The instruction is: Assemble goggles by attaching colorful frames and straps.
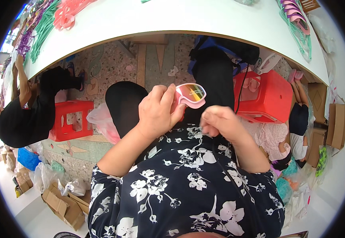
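Observation:
My left hand (pixel 158 111) holds a pair of pink swim goggles (pixel 191 95) with a mirrored, gold-tinted lens, gripping them by their left side above my lap. My right hand (pixel 216 121) hovers just below and to the right of the goggles with its fingers curled in; whether it pinches a strap or other small part I cannot tell. Both hands are over my black trousers and dark floral top. The white table (pixel 204 20) is in front of me, its edge above my knees.
A red plastic stool (pixel 71 119) stands to my left and a red crate (pixel 269 97) to my right. Pink, green and purple goggle parts (pixel 65 14) lie on the table. A person in black sits at the far left (pixel 17 119). Cardboard boxes (pixel 67 206) and bags line the floor.

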`<state>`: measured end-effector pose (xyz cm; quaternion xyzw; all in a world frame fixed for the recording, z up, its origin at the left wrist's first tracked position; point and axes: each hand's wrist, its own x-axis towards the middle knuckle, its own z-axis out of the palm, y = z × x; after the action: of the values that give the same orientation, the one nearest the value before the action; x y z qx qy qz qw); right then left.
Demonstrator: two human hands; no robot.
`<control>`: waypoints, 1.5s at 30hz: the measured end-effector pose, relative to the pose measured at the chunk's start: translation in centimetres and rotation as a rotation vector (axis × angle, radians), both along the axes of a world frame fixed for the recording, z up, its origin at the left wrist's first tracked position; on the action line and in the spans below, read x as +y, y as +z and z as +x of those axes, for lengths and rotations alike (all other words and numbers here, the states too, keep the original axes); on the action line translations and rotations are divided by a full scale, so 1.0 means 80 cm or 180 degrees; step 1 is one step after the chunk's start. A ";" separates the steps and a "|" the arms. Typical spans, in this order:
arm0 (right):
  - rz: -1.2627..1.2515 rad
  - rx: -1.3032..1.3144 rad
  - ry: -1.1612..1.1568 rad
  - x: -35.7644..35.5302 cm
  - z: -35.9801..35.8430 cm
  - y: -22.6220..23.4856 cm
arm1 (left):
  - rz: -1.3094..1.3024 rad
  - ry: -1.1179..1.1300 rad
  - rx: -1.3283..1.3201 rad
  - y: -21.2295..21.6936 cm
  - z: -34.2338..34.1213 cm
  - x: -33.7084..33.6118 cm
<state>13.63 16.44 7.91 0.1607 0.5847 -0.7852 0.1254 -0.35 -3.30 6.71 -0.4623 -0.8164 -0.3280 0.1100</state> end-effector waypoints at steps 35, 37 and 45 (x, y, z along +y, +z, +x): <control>0.3364 0.2313 -0.0856 -0.031 -0.037 -0.036 | 0.0248 -0.0210 -0.1703 -0.011 0.002 0.019; 0.3197 0.2252 -0.1001 -0.033 -0.034 -0.036 | 0.0293 -0.0054 -0.2264 -0.009 0.003 0.024; 0.2325 0.1634 -0.1525 -0.032 -0.025 -0.034 | 0.2653 0.0940 -0.4047 -0.038 0.005 -0.014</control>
<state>11.62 13.85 5.22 0.1255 0.7799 -0.5503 -0.2704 0.04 -4.42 3.64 0.0080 -0.5851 -0.7924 -0.1723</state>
